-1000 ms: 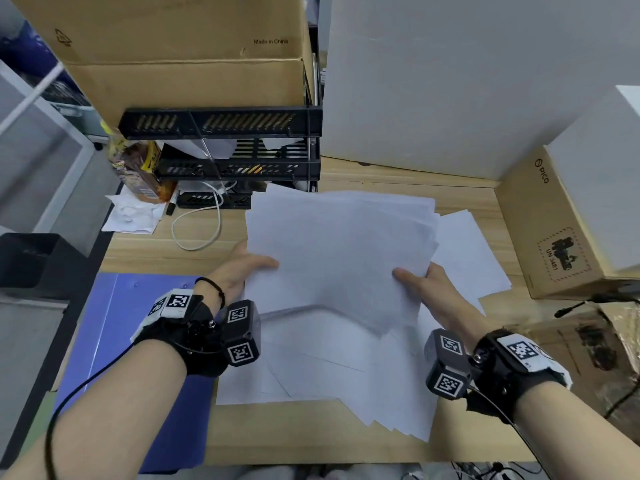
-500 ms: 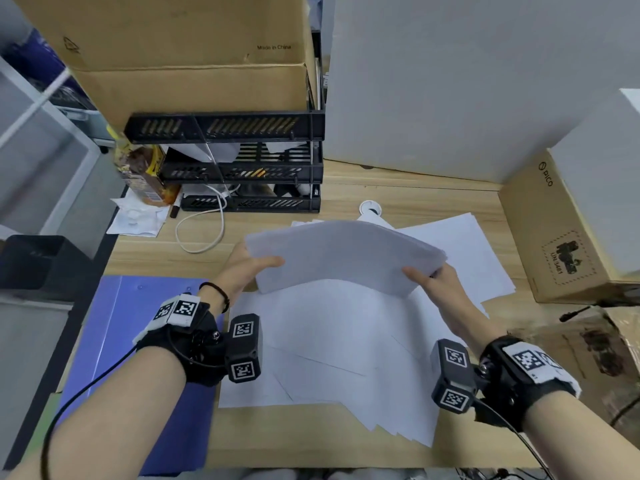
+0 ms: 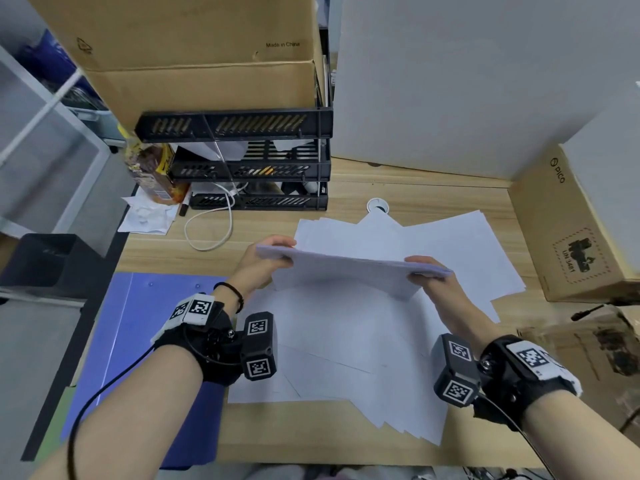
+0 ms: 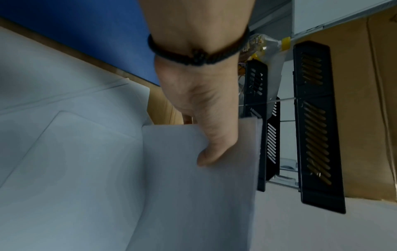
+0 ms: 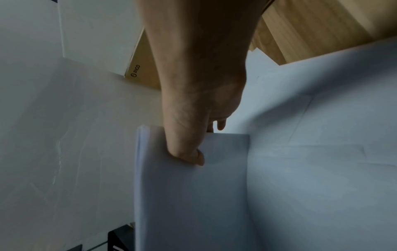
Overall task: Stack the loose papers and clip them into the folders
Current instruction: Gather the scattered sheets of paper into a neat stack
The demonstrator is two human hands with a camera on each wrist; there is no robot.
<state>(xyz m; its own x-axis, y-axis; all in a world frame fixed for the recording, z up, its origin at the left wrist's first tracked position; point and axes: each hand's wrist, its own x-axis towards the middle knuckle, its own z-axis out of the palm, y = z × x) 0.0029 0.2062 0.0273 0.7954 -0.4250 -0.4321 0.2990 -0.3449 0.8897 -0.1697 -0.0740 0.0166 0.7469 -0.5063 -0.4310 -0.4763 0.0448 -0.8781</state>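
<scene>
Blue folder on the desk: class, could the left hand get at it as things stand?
Probably not yet: the blue folder lies uncovered just beside the left hand, but that hand's grip, with the right hand, is on the paper stack.

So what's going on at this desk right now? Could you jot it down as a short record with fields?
Activity: gathering loose paper into a bundle
Held item: paper bundle, lifted above the desk
Left hand: grip on the bundle's left end, thumb on the near face
Right hand: grip on the bundle's right end
Still loose: white sheets spread over the wooden desk
Folder: blue folder, flat on the left
Behind: black stacked trays
</scene>
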